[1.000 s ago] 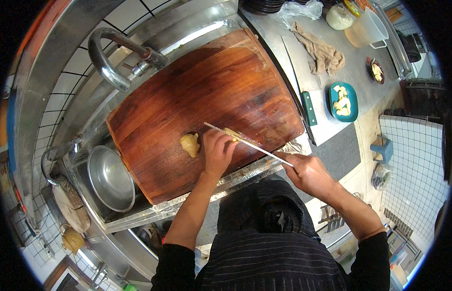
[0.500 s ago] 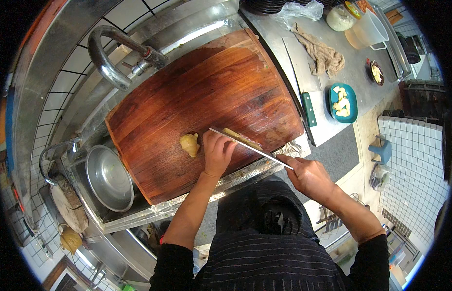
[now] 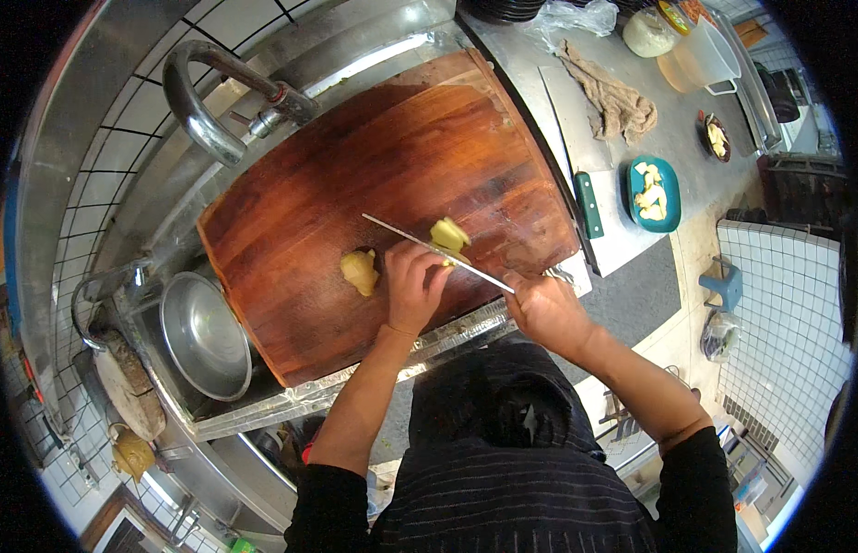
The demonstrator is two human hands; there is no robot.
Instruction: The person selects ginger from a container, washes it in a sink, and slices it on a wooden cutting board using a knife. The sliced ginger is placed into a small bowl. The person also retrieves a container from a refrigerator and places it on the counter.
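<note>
My right hand [image 3: 546, 311] is closed around the handle of a knife [image 3: 489, 278], seen almost edge-on, its blade slanting up to the left over the wooden cutting board [image 3: 383, 157]. Against the blade's near side, my left hand [image 3: 417, 288] has its fingers bent and pressed together, with a bit of pale yellow ginger showing at the fingertips; the rest of that piece is hidden. Just beyond the blade lie cut ginger slices [image 3: 449, 233]. To the left of my left hand rests an uncut-looking knob of ginger [image 3: 359, 272].
A metal bowl [image 3: 206, 336] sits in the sink at the left, below a curved faucet [image 3: 203, 101]. On the right counter are a green-handled knife [image 3: 587, 205], a teal dish [image 3: 671, 191] of pale pieces, a brown cloth [image 3: 613, 101] and a clear jug [image 3: 710, 57].
The knife and my right hand have shifted left, and the blade tip now reaches farther up the board. Beyond the blade, the ginger now shows as separate slices. My left hand stays nearly in place.
</note>
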